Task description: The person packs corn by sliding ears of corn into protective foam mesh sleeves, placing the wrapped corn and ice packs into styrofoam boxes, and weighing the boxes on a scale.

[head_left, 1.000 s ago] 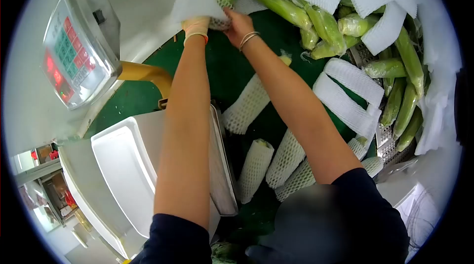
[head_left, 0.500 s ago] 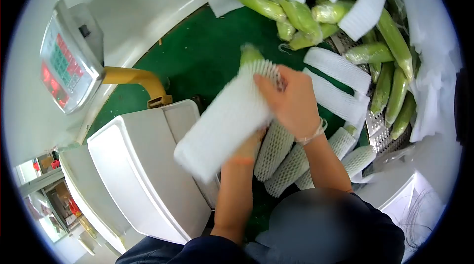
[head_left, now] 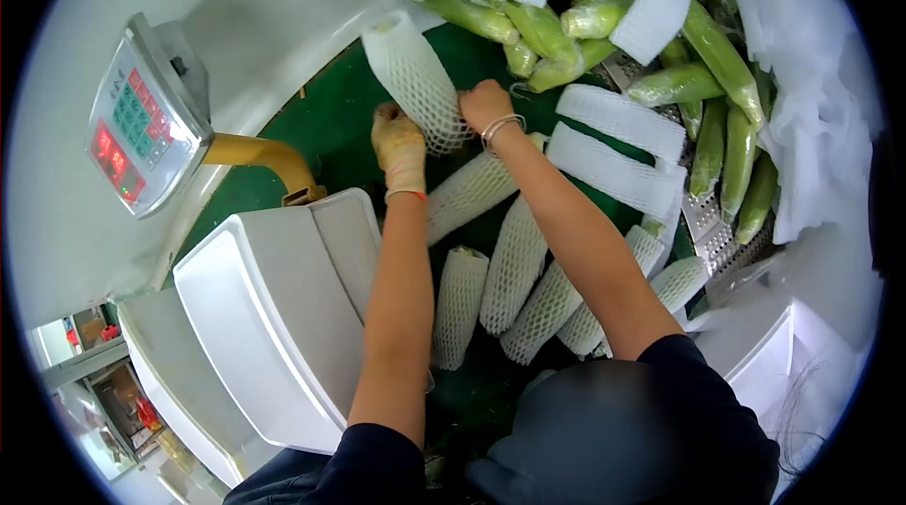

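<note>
The gloved left hand and bare right hand gripped the near rim of a foam net sleeve from opposite sides, both arms stretched forward; half a second earlier it slanted closer to the body. It had swung out toward the pale wall, beyond the netted cobs on the green surface

Left of the left hand, I saw a silver-framed display panel with red and green keys on a bent yellow post; behind that hand, a boxy white plastic container; farther left, shelves holding red items.
</note>
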Motion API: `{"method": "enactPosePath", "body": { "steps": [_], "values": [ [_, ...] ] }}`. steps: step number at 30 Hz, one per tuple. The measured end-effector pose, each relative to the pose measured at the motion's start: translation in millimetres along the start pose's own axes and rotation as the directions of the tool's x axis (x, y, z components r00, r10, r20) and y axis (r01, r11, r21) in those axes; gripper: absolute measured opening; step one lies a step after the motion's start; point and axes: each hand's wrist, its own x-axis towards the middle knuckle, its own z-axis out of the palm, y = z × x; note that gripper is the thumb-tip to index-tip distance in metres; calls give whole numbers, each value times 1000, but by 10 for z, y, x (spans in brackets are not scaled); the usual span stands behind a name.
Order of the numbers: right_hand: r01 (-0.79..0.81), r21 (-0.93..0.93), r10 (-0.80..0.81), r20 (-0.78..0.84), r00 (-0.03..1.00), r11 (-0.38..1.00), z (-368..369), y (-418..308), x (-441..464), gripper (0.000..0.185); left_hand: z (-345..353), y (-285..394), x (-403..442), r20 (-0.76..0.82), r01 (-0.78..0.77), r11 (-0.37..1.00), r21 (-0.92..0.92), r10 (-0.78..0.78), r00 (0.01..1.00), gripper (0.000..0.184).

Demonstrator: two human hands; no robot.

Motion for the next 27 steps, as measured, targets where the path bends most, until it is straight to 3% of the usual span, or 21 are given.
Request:
{"method": "enactPosePath", "body": {
  "steps": [1, 2, 3, 4, 5, 6, 7, 8, 9, 10, 11, 14, 15, 16, 17, 19, 20, 21, 23, 25, 27],
  "values": [
    [-79, -108, 91, 106, 990, 991, -49, -73, -94, 32, -25, 281, -155, -51, -80, 949, 304, 100, 994, 39],
    [-33, -217, 80, 212, 974, 976, -136, -139, -182, 29, -67, 426, -220, 40, -38, 996, 76, 35, 999, 46],
    [123, -313, -29, 289, 957, 942, -136, -167, -275, 28, -82, 525, -235, 144, 26, 988, -152, -3, 990, 53],
    [128, -285, -16, 364, 931, 950, -176, -232, -432, 31, -98, 737, -380, 220, 8, 1000, -12, -5, 975, 56],
    [244, -237, -160, 324, 932, 940, -251, -240, -627, 33, -140, 937, -538, 289, -19, 992, 127, -19, 957, 60],
    [296, -90, -239, 389, 889, 951, -460, -299, -822, 32, -229, 1018, -533, 467, 282, 959, 30, -263, 844, 65],
    [349, 43, -343, 325, 881, 936, -689, -322, -1043, 27, -304, 1085, -626, 587, 404, 904, -140, -253, 769, 71],
    [409, 169, -440, 247, 863, 897, -901, -280, -1191, 23, -313, 1096, -732, 540, 268, 961, -70, -190, 820, 74],
    [613, 113, -619, 20, 785, 782, -1040, -131, -1216, 16, -314, 1094, -858, 494, 129, 992, 9, -117, 861, 79],
    [567, -156, -576, -9, 818, 809, -1228, 17, -1202, 27, -333, 1007, -1012, 496, 103, 993, -65, -58, 866, 85],
    [507, -466, -534, 86, 841, 725, -1419, 171, -1192, 46, -390, 934, -1111, 533, 182, 982, -57, -124, 837, 85],
    [558, -460, -517, 225, 826, 691, -1489, 628, -1112, 49, -485, 896, -1496, 628, 282, 959, 9, -225, 745, 81],
    [599, -510, -497, 336, 800, 618, -1497, 701, -1121, 49, -504, 940, -1615, 657, 288, 955, 65, -258, 708, 78],
    [642, -549, -468, 440, 767, 535, -1537, 685, -1143, 50, -519, 1020, -1728, 692, 198, 976, 94, -207, 691, 78],
    [648, -552, -483, 434, 761, 525, -1625, 677, -1194, 50, -571, 1005, -1841, 715, 152, 983, 107, -182, 675, 80],
    [536, -470, -530, 161, 833, 701, -1886, 529, -1458, 52, -626, 922, -2219, 652, -8, 992, 127, -78, 754, 87],
    [538, -433, -587, 25, 809, 723, -2066, 394, -1605, 50, -603, 984, -2379, 671, -301, 932, 201, 92, 735, 88],
    [539, -388, -617, -107, 779, 748, -2236, 271, -1760, 50, -598, 1106, -2567, 703, -555, 787, 269, 234, 672, 89],
    [447, -47, -436, -327, 838, 894, -2512, 189, -1935, 45, -500, 1286, -2857, 756, -498, 779, 381, 48, 653, 87],
    [556, 263, -459, -349, 817, 789, -2606, -24, -2087, 38, -420, 1377, -3024, 750, -523, 711, 470, -10, 661, 78],
    [475, 406, -421, -219, 880, 781, -2594, -17, -2089, 26, -477, 1290, -2809, 801, -517, 828, 218, 151, 580, 55]
  ]
}}
